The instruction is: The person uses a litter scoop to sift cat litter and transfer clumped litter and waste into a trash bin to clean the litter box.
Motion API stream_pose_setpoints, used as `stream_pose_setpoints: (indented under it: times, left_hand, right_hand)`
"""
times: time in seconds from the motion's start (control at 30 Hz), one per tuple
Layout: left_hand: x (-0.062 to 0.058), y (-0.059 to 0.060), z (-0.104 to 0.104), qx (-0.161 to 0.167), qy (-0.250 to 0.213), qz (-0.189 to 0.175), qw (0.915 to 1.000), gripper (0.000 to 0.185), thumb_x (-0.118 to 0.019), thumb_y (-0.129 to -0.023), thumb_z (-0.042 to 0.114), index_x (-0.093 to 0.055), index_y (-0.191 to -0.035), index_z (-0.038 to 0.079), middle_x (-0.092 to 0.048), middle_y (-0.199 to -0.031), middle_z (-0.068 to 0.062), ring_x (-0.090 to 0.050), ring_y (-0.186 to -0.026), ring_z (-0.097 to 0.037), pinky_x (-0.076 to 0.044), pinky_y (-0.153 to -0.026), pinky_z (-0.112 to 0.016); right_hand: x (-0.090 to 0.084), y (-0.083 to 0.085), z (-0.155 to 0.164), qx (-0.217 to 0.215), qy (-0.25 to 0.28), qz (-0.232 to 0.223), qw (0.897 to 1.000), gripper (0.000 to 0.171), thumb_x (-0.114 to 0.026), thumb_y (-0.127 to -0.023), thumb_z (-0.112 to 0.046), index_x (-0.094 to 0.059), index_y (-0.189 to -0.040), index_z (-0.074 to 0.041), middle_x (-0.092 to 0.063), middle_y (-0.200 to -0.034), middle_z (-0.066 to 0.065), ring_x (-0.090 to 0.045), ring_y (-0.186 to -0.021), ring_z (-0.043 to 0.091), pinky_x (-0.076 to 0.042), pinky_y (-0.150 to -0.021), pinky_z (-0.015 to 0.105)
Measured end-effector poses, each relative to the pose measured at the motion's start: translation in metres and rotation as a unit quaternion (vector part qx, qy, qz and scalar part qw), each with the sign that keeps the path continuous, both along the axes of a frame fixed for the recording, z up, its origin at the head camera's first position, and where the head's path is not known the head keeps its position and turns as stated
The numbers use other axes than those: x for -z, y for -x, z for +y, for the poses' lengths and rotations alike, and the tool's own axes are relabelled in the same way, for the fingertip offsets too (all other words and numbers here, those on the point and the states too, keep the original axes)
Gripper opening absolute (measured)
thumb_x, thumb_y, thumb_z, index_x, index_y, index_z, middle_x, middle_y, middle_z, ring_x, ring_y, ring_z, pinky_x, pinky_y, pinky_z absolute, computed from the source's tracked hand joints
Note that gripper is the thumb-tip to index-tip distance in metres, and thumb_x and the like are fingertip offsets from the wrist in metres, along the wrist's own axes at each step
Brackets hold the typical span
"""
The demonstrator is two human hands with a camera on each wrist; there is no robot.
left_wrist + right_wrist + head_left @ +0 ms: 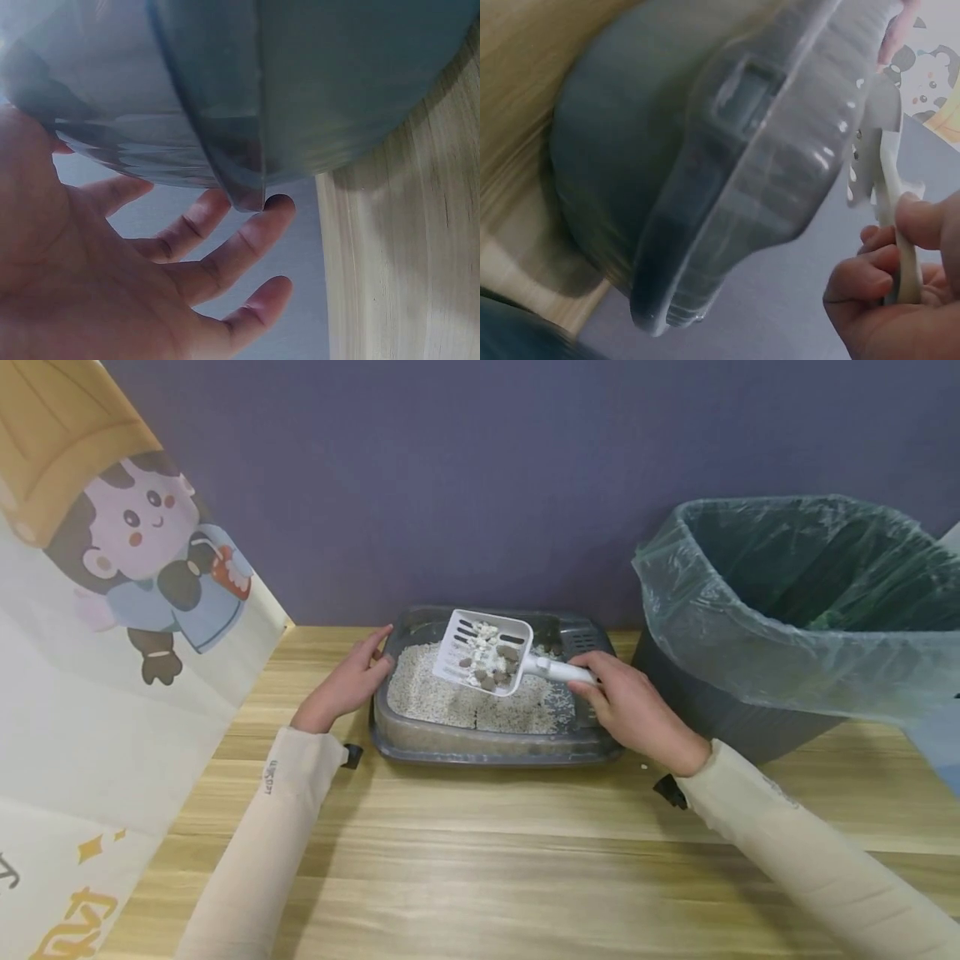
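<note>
A grey litter tray (487, 745) filled with pale granules sits on the wooden table (480, 860) against the wall. My right hand (626, 706) grips the handle of a white slotted scoop (486, 652), held above the tray with several brown lumps and some granules in it. In the right wrist view the scoop (881, 150) rises past the tray's rim (780, 172), with my fingers (870, 281) curled round its handle. My left hand (352, 681) rests with straight fingers against the tray's left rim. The left wrist view shows those fingers (225, 255) spread beside the tray wall (300, 82).
A dark bin lined with a clear plastic bag (802, 610) stands right of the tray, close to my right hand. A cartoon-printed banner (112, 635) hangs at the left. A purple wall (450, 477) runs behind the table.
</note>
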State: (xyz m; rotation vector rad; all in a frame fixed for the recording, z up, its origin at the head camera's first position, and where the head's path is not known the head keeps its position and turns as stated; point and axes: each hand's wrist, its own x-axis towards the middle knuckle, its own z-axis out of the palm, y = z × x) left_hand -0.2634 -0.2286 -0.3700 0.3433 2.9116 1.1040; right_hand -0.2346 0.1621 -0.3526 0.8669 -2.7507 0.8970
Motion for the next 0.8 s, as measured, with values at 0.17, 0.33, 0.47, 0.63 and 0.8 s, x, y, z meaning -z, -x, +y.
stream_pose_setpoints:
  times: [0.17, 0.33, 0.47, 0.63, 0.8]
  left_hand:
    - [0.001, 0.000, 0.000, 0.001, -0.001, -0.002, 1.0000, 0.059, -0.037, -0.098, 0.024, -0.018, -0.151, 0.008, -0.043, -0.110, -0.020, -0.046, -0.086, -0.029, -0.039, -0.076, -0.041]
    - [0.001, 0.000, -0.001, 0.001, 0.000, -0.003, 1.0000, 0.059, -0.037, -0.098, 0.025, -0.018, -0.151, 0.009, -0.043, -0.110, -0.019, -0.046, -0.085, -0.029, -0.038, -0.076, -0.041]
    - [0.001, 0.001, -0.001, 0.001, 0.001, -0.002, 1.0000, 0.058, -0.037, -0.098, 0.025, -0.018, -0.151, 0.009, -0.043, -0.110, -0.018, -0.045, -0.084, -0.028, -0.038, -0.075, -0.041]
    - [0.001, 0.001, 0.000, 0.002, 0.000, 0.001, 1.0000, 0.058, -0.038, -0.098, 0.025, -0.019, -0.151, 0.009, -0.044, -0.110, -0.018, -0.046, -0.084, -0.028, -0.038, -0.075, -0.041]
    - [0.000, 0.000, 0.000, -0.001, -0.001, -0.001, 1.0000, 0.059, -0.038, -0.098, 0.026, -0.018, -0.151, 0.009, -0.044, -0.111, -0.018, -0.047, -0.084, -0.029, -0.039, -0.075, -0.042]
  right_hand:
    - [0.000, -0.003, -0.001, 0.011, 0.015, -0.018, 1.000, 0.032, -0.047, -0.098, -0.027, -0.051, -0.124, -0.008, -0.048, -0.085, 0.004, -0.042, -0.062, 0.018, -0.037, -0.055, 0.035]
    - [-0.004, -0.003, -0.001, 0.012, 0.002, -0.025, 1.000, 0.035, -0.039, -0.101, -0.035, -0.057, -0.115, -0.008, -0.044, -0.071, 0.004, -0.037, -0.053, 0.018, -0.035, -0.051, 0.035]
    - [-0.006, -0.003, -0.001, 0.000, -0.009, -0.008, 1.000, 0.035, -0.040, -0.101, -0.034, -0.058, -0.117, -0.009, -0.046, -0.073, 0.003, -0.038, -0.054, 0.017, -0.035, -0.052, 0.035]
    - [-0.006, -0.007, -0.002, 0.004, 0.007, 0.002, 1.000, 0.036, -0.047, -0.099, -0.028, -0.052, -0.127, -0.007, -0.052, -0.093, 0.002, -0.045, -0.064, 0.016, -0.039, -0.057, 0.034]
    - [-0.012, -0.014, -0.003, 0.021, 0.022, 0.016, 0.999, 0.037, -0.050, -0.097, -0.028, -0.052, -0.128, -0.007, -0.053, -0.095, 0.002, -0.047, -0.068, 0.016, -0.041, -0.058, 0.034]
